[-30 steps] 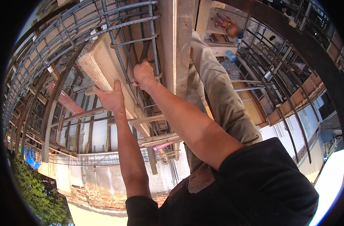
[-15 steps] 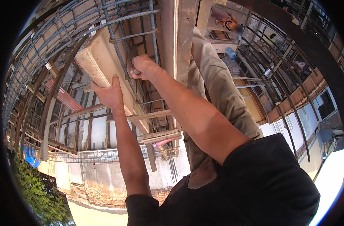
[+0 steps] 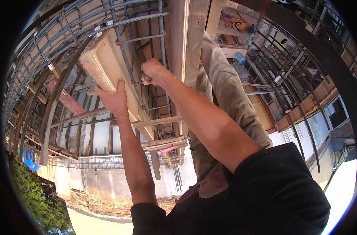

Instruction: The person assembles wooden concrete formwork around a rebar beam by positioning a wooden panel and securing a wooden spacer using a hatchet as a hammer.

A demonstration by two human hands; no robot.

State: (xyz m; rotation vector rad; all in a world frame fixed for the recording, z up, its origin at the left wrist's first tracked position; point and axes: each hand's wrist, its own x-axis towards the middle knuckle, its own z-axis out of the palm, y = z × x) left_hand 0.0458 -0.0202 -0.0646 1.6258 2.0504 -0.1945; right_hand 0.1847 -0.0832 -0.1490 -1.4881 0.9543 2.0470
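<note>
My left hand (image 3: 115,101) grips the outer edge of a plywood formwork panel (image 3: 116,64). Its thumb lies along the panel's edge, and the fingers are hidden on the far side. Inside the formwork, beside the steel rebar cage (image 3: 162,29), my right hand (image 3: 155,73) is closed in a fist. A short dull end shows at the bottom of that fist, but I cannot make out what the thing is. The fist is close to an upright bar and a thin stirrup of the cage.
Another formwork board (image 3: 189,47) runs along the right, next to my trousered leg (image 3: 227,78). Short timber crosspieces (image 3: 159,121) span the formwork below my hands. Dark scaffold poles (image 3: 303,129) stand at right. Far below, another person (image 3: 236,24) is near a blue water bottle (image 3: 240,58).
My right fist has shifted slightly right and down, away from the panel. My left hand keeps its grip on the panel's edge.
</note>
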